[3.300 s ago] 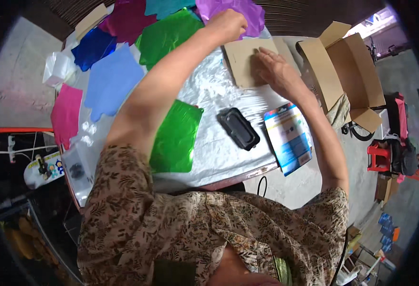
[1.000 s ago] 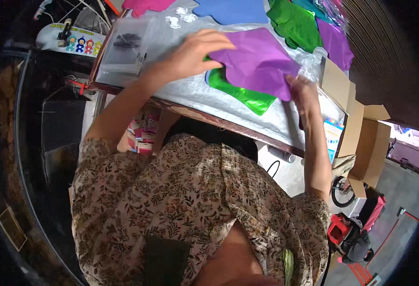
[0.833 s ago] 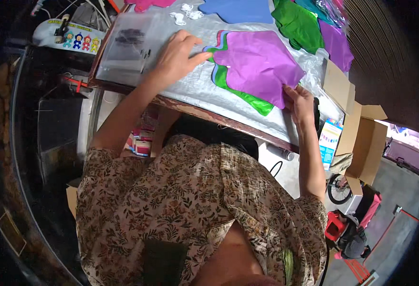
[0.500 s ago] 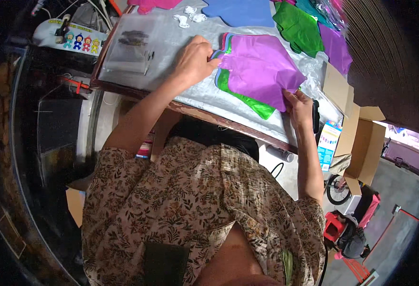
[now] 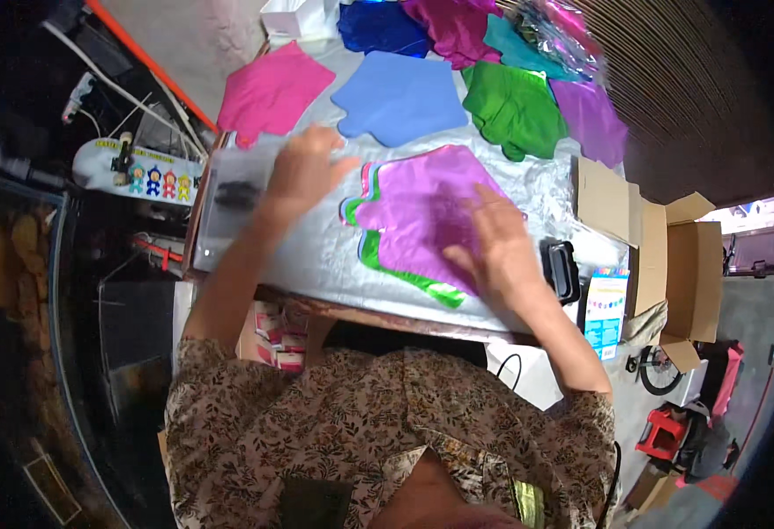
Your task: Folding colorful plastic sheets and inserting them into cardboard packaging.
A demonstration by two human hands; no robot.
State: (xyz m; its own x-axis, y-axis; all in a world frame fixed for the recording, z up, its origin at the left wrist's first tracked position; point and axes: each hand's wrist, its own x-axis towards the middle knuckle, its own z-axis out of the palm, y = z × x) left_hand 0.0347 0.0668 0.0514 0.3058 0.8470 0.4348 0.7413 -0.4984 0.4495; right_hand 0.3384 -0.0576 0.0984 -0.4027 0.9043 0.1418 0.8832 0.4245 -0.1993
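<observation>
A stack of flat, shiny foil sheets with wavy left edges lies on the silver-covered table (image 5: 308, 273). Its top sheet is purple (image 5: 413, 216); green (image 5: 369, 251), blue and pink edges peek out beneath. My right hand (image 5: 502, 251) is over the right part of the purple sheet, fingers spread, holding nothing. Motion smears my left hand (image 5: 303, 172), up and left of the stack and apart from it. Its thumb points right, and I cannot make out whether its fingers hold anything. A clear plastic sheet (image 5: 224, 234) lies beside my left forearm.
Further back lie pink (image 5: 277, 93), light blue (image 5: 400, 97), green (image 5: 515, 106) and purple (image 5: 590, 119) foil pieces. A black tray-like object (image 5: 561, 269) and a blue-and-white package (image 5: 606, 313) are at the right, near an open cardboard box (image 5: 687, 273). A skateboard (image 5: 96, 167) stands left.
My left hand has let go of the stack's left edge and moved away from it. My right hand has released the purple sheet's corner and opened over it. The view has shifted, showing more of the table's far side.
</observation>
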